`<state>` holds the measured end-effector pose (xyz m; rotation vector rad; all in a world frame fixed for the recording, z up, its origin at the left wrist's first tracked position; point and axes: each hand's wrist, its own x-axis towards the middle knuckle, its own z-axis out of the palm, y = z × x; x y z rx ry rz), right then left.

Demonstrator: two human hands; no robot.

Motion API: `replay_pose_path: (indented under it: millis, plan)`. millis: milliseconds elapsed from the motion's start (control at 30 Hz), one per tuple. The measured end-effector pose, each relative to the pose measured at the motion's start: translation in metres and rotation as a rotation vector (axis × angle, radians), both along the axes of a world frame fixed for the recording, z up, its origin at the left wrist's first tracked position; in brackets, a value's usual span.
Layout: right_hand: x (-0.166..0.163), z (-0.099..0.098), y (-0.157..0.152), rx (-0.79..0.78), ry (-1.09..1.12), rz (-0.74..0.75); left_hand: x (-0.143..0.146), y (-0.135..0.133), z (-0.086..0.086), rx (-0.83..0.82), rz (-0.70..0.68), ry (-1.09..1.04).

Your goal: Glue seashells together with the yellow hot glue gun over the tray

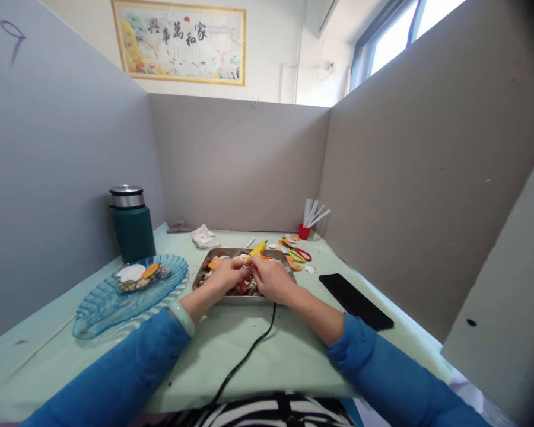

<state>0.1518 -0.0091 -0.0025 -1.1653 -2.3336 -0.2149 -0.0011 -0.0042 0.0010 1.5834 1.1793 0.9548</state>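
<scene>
Both hands meet over a metal tray that holds shells and orange pieces. The fingers of my left hand are pinched together at the tray's middle. Close against them, my right hand is closed too, its fingertips touching the left ones. Whatever lies between the fingertips is too small and hidden to make out. Just behind the hands, a yellow glue gun rests at the tray's far edge. A black cord runs from the tray toward the table's front edge.
On the left, a blue shell-shaped plate carries shells, near a green bottle. To the right lie scissors and a black phone-like slab. A red cup of white sticks stands behind. Grey partitions enclose the table.
</scene>
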Motion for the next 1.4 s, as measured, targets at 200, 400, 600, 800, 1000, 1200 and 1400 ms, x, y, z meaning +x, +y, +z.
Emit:
replay_pose_path:
  millis: [200,400,600,800,1000,1200,1400]
  plan:
    - [0.0001,-0.0010,0.0008,0.018,0.021,-0.008,-0.0002,0.0022,-0.0019,0.007,-0.038,0.010]
    - [-0.0009,-0.0009,0.0005,-0.005,0.011,-0.030,0.0008,0.0022,-0.0019,-0.004,-0.030,0.029]
    - [-0.0019,0.0000,-0.0014,0.008,0.048,-0.092,0.0019,0.0013,0.0000,0.006,-0.008,0.005]
    - [-0.0003,0.0007,-0.0013,0.052,0.031,-0.050,0.0016,0.0014,-0.0011,-0.005,-0.006,0.019]
    - [-0.0002,-0.0006,-0.0003,0.062,0.015,-0.066,0.0021,0.0001,0.0005,-0.013,-0.015,0.038]
    - [-0.0010,-0.0014,0.0006,0.046,-0.003,-0.072,0.0019,0.0014,-0.0008,-0.016,-0.024,0.036]
    - [-0.0009,-0.0033,0.0034,0.037,0.011,-0.054,0.0014,0.0022,-0.0012,-0.018,-0.018,0.049]
